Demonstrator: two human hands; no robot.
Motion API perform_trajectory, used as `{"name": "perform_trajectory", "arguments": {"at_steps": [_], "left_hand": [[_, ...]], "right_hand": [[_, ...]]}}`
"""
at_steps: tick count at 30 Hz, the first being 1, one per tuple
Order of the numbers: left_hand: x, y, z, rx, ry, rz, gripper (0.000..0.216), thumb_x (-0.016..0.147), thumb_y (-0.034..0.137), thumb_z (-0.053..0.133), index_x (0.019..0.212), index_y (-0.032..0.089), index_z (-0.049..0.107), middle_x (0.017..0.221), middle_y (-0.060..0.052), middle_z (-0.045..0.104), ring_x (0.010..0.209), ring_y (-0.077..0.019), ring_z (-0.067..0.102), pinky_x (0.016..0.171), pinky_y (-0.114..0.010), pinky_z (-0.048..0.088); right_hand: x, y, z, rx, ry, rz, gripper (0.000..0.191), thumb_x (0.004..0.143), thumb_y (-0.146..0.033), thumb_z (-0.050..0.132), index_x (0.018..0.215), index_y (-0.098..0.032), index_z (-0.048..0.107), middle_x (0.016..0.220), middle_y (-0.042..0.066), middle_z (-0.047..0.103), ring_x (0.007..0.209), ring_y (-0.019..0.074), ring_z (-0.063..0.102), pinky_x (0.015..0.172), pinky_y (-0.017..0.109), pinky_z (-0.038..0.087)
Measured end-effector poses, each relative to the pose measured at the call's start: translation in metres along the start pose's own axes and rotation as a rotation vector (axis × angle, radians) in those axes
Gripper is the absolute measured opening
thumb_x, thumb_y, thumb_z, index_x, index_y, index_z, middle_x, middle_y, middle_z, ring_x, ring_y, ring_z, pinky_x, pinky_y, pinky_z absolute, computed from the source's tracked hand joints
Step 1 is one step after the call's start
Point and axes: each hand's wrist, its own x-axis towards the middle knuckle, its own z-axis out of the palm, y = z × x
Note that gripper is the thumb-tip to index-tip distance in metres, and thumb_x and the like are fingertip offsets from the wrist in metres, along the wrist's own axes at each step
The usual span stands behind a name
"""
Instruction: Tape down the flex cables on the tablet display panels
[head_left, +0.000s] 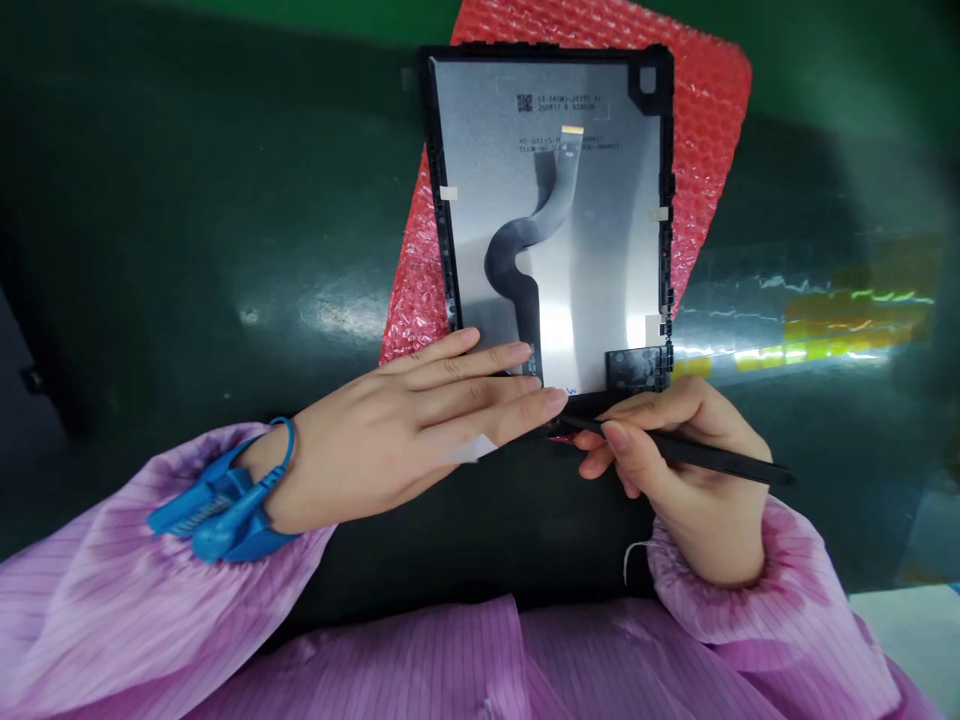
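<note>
A tablet display panel [607, 250] in a black frame lies with its silver back up. A curved dark flex cable [510, 262] runs up the panel to a gold connector end. My left hand [420, 420] lies flat with its fingers stretched over the panel's lower left corner and the cable's base. A small white piece [474, 449] sits at its index finger. My right hand [675, 450] grips black tweezers [712, 460], their tip at the panel's lower edge near my left fingertips. What the tip touches is hidden.
Red bubble wrap [420, 290] lies under the panel on a dark green mat [337, 220]. Strips of amber tape [847, 315] are at the right. A blue wrist strap [232, 505] is around my left wrist. A dark object [26, 350] is at the far left.
</note>
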Motion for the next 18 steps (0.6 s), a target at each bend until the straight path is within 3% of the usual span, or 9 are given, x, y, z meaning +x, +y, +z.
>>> {"name": "perform_trajectory", "arguments": {"at_steps": [5, 11, 15, 18], "left_hand": [[-0.0003, -0.0026, 0.0006, 0.029, 0.001, 0.054, 0.039, 0.102, 0.021, 0.048, 0.13, 0.031, 0.072, 0.141, 0.0, 0.069, 0.146, -0.0265, 0.052, 0.13, -0.055, 0.027], [0.0038, -0.0007, 0.0003, -0.054, 0.002, -0.038, 0.029, 0.1, 0.025, 0.053, 0.113, 0.031, 0.079, 0.13, -0.001, 0.075, 0.141, -0.0289, 0.057, 0.128, -0.058, 0.029], [0.0035, -0.0013, 0.0006, -0.034, 0.0, -0.018, 0.03, 0.101, 0.023, 0.053, 0.115, 0.031, 0.078, 0.133, -0.001, 0.073, 0.142, -0.0281, 0.056, 0.129, -0.057, 0.029], [0.0, -0.0036, 0.0017, 0.044, 0.024, 0.079, 0.033, 0.101, 0.017, 0.053, 0.121, 0.032, 0.075, 0.138, 0.0, 0.071, 0.143, -0.027, 0.055, 0.129, -0.056, 0.031]], "right_hand": [[-0.0011, 0.0011, -0.0008, -0.012, -0.001, 0.001, 0.018, 0.09, -0.013, 0.077, 0.088, -0.026, 0.065, 0.077, -0.005, 0.078, 0.064, 0.0141, 0.076, 0.061, 0.026, 0.065], [-0.001, 0.0007, -0.0003, -0.001, 0.016, 0.021, 0.019, 0.089, -0.012, 0.078, 0.087, -0.027, 0.065, 0.079, -0.004, 0.078, 0.061, 0.0145, 0.076, 0.056, 0.025, 0.064], [-0.0005, 0.0003, -0.0005, -0.003, 0.019, 0.021, 0.019, 0.089, -0.012, 0.077, 0.086, -0.027, 0.065, 0.079, -0.004, 0.078, 0.059, 0.0141, 0.074, 0.054, 0.025, 0.062], [-0.0001, 0.0008, -0.0013, -0.016, 0.016, 0.019, 0.019, 0.089, -0.012, 0.077, 0.086, -0.026, 0.065, 0.08, -0.004, 0.078, 0.06, 0.0137, 0.074, 0.055, 0.024, 0.063]]}}
